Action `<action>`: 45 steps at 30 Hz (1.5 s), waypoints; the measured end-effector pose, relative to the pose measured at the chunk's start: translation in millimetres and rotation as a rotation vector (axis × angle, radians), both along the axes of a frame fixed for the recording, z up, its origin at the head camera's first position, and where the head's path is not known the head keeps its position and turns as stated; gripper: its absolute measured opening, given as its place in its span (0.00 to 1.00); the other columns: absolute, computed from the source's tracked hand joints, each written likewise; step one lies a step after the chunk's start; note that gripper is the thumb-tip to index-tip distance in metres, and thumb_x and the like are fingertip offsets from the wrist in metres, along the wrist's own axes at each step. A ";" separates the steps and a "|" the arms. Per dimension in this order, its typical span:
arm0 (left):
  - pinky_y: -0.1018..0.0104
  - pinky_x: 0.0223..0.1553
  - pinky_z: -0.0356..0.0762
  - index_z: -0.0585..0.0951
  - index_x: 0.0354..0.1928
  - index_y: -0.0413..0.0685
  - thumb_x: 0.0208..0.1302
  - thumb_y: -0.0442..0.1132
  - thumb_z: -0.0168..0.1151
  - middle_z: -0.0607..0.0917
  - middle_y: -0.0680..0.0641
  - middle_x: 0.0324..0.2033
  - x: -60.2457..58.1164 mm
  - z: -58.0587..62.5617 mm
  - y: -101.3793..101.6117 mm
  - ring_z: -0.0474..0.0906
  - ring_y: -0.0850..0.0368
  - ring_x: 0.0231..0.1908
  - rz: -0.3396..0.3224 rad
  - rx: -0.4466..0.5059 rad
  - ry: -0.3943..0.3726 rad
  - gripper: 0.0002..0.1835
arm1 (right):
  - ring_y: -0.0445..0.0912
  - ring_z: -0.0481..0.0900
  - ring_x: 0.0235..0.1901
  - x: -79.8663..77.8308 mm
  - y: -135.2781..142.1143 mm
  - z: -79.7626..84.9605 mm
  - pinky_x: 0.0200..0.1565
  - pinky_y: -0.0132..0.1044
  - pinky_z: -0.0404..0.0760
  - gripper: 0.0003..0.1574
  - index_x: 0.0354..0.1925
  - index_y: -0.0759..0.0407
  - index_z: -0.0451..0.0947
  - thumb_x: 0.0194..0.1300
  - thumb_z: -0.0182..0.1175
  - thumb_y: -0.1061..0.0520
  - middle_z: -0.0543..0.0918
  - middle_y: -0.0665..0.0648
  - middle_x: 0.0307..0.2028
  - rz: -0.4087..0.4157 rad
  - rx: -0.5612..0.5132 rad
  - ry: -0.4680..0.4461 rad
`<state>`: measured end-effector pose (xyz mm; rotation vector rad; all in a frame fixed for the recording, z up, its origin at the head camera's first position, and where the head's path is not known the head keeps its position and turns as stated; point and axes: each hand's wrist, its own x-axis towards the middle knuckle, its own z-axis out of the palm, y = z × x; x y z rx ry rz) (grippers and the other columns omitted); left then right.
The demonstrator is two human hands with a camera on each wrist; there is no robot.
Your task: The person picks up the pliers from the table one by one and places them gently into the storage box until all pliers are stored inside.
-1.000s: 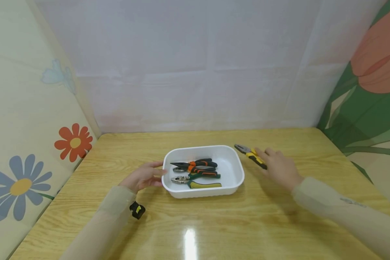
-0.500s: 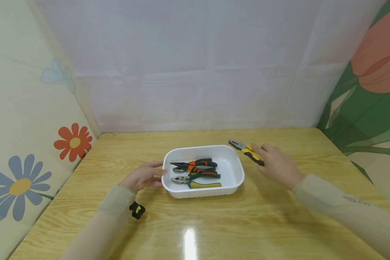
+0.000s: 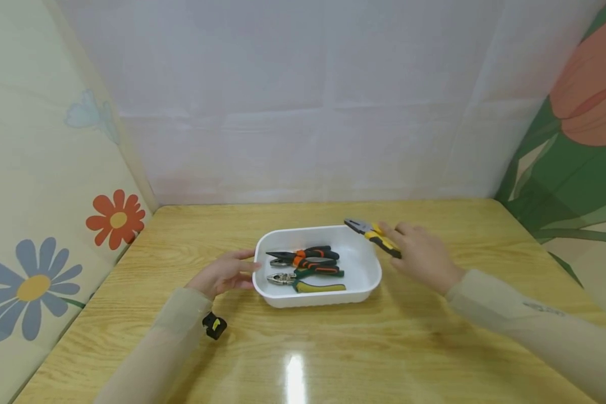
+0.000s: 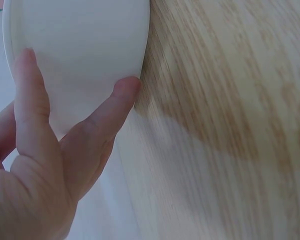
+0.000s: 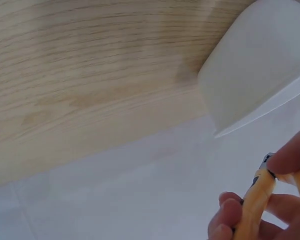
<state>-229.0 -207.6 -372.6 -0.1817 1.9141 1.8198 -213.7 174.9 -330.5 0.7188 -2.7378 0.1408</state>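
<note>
My right hand (image 3: 424, 258) holds combination pliers (image 3: 384, 242) by their yellow-and-black handles, the grey nose overlapping the back right rim of a white plastic tray (image 3: 368, 280) in the head view. In the right wrist view, thumb and fingers are around the yellow handles (image 5: 257, 200). My left hand (image 3: 227, 273) rests against the tray's left end; its fairly straight fingers (image 4: 32, 100) touch the outer wall. Inside the tray lie black long-nose pliers (image 3: 283, 256) with orange trim, another black-and-orange pair (image 3: 308, 262), and green-and-yellow combination pliers (image 3: 319, 288).
The tray stands on a wood-grain table (image 3: 363, 348), with a white cloth backdrop (image 3: 303, 101) behind it. Flower-printed sheets border both sides. Beside my left wrist hangs a small black-and-yellow object (image 3: 214, 325).
My right hand has brought the yellow-and-black pliers leftward, from beside the tray to its back right rim. The left hand and the tray stay in place.
</note>
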 end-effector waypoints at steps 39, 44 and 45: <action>0.69 0.34 0.86 0.52 0.74 0.34 0.70 0.27 0.51 0.72 0.32 0.54 0.5 -0.3 1.0 0.81 0.52 0.35 -0.013 0.009 0.006 0.33 | 0.48 0.66 0.23 -11.0 -30.5 -14.6 0.18 0.36 0.68 0.42 0.65 0.50 0.73 0.51 0.66 0.65 0.72 0.60 0.33 0.199 -0.027 0.087; 0.69 0.34 0.86 0.53 0.74 0.35 0.71 0.28 0.51 0.72 0.32 0.54 -0.4 -0.8 0.8 0.81 0.51 0.35 0.004 0.003 -0.007 0.33 | 0.51 0.69 0.25 -13.0 -30.5 -14.9 0.17 0.38 0.70 0.41 0.65 0.52 0.73 0.51 0.66 0.66 0.75 0.64 0.40 0.231 -0.034 0.106; 0.69 0.34 0.86 0.52 0.74 0.35 0.71 0.28 0.51 0.72 0.32 0.53 -0.4 -0.8 0.5 0.81 0.51 0.35 0.004 0.004 -0.009 0.33 | 0.52 0.70 0.26 -13.1 -30.6 -14.5 0.17 0.38 0.71 0.41 0.65 0.52 0.73 0.51 0.66 0.66 0.76 0.65 0.42 0.236 -0.034 0.105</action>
